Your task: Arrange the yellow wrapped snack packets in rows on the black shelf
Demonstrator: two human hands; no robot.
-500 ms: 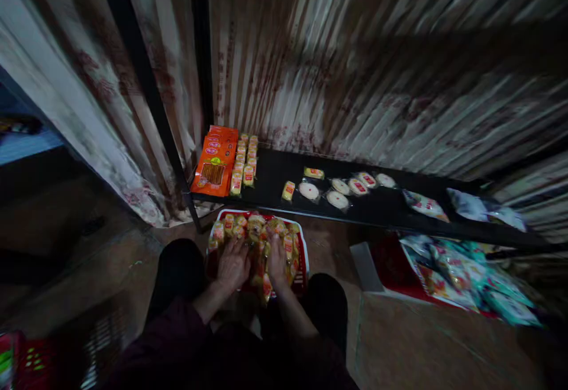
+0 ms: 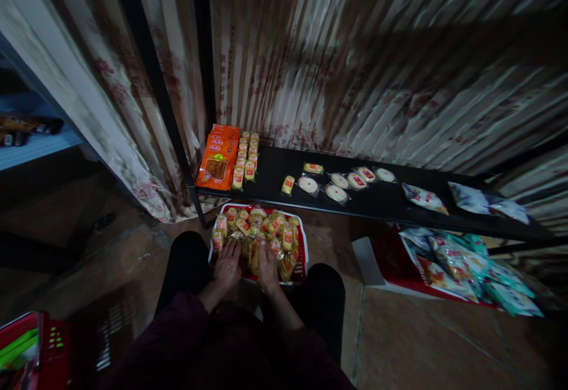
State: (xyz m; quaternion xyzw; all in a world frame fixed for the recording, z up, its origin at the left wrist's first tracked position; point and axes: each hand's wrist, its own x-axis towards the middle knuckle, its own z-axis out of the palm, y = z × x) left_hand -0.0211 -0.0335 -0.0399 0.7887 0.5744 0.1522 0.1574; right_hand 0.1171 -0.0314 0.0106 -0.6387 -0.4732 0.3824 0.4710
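Observation:
A red basket with a white rim (image 2: 304, 242) stands on the floor between my knees, heaped with small wrapped cakes (image 2: 276, 224) in clear film with red and yellow labels. My left hand (image 2: 228, 264) lies on the near left part of the heap, fingers stretched forward. Near the middle front, my right hand (image 2: 267, 267) rests on the cakes with its fingers extended too. Neither hand shows a cake gripped in it. The undersides of both palms are hidden.
Ahead runs a low black shelf (image 2: 279, 159) carrying orange snack packets (image 2: 218, 159), rows of wrapped cakes (image 2: 249, 168), round white wrapped pastries (image 2: 307, 184) and white bags (image 2: 423, 198). Below right sits a red box (image 2: 385, 260) of snack bags. A red basket (image 2: 55, 342) stands lower left.
Both hands have drawn back toward me over the heap, showing more of the cakes at the basket's far side. My view has shifted slightly. The shelf items stay as they were.

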